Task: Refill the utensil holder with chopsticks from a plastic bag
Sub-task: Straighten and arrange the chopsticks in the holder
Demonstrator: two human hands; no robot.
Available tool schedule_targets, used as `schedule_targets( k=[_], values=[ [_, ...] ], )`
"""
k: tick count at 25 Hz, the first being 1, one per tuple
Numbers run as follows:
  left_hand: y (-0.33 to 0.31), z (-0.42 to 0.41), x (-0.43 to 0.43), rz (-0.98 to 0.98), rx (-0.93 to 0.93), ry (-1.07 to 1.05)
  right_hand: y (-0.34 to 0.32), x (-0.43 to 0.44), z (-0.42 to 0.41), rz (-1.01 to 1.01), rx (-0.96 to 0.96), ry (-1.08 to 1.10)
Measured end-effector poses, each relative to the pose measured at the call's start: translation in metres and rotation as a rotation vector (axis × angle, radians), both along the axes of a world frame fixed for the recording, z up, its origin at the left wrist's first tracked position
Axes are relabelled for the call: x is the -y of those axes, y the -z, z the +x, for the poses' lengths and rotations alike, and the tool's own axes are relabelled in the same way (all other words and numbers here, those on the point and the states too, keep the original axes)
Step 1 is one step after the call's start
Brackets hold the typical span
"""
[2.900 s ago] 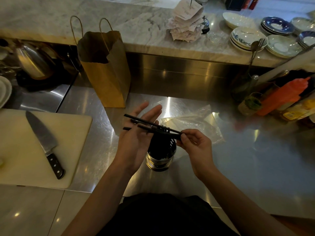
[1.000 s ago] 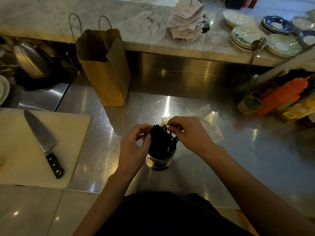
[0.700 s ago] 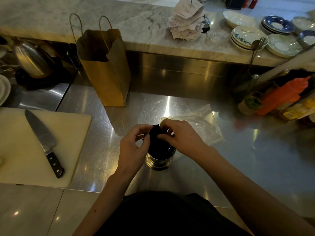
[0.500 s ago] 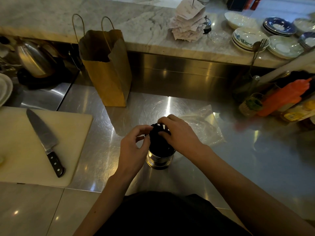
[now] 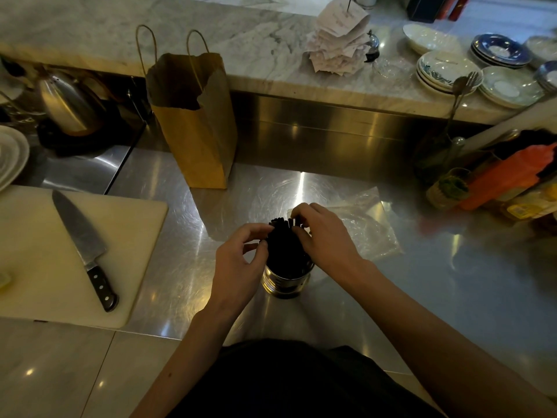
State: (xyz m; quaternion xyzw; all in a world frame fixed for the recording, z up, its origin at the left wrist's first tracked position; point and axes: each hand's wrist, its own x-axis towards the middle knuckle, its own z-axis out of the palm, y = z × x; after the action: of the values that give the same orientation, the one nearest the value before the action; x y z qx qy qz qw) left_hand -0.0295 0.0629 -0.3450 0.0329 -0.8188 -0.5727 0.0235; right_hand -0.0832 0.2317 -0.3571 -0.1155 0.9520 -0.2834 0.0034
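A round metal utensil holder (image 5: 284, 285) stands on the steel counter in front of me. Several black chopsticks (image 5: 283, 245) stand upright in it as a bundle. My left hand (image 5: 238, 267) curls its fingers and thumb against the bundle's left side. My right hand (image 5: 325, 236) comes over from the right and pinches the chopstick tops with its fingertips. A flat clear plastic bag (image 5: 367, 233) lies on the counter just behind and right of the holder; it looks empty.
A brown paper bag (image 5: 196, 122) stands behind. At the left, a knife (image 5: 84, 245) lies on a cutting board (image 5: 39, 267). Bottles and jars (image 5: 497, 182) crowd the right. Plates (image 5: 446, 70) and receipts (image 5: 337, 40) sit on the marble ledge.
Earlier both hands held loose chopsticks level above the holder. The chopsticks now stand in the holder, and both hands have closed around the bundle's top, the right fingers shifting over the ends.
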Motion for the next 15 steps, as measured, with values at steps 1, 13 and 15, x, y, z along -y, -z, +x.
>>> schedule_targets(
  k=[1, 13, 15],
  values=[
    [0.0, 0.0, 0.0, 0.001, 0.002, 0.0, 0.0, 0.0, 0.0, 0.001, -0.006, 0.005],
    [-0.001, 0.0, 0.002, 0.004, 0.01, 0.005, 0.003, -0.013, -0.008, -0.048, 0.119, 0.051],
    [-0.001, 0.0, 0.002, 0.005, 0.013, 0.005, 0.004, -0.019, -0.007, -0.031, 0.136, 0.038]
  ],
)
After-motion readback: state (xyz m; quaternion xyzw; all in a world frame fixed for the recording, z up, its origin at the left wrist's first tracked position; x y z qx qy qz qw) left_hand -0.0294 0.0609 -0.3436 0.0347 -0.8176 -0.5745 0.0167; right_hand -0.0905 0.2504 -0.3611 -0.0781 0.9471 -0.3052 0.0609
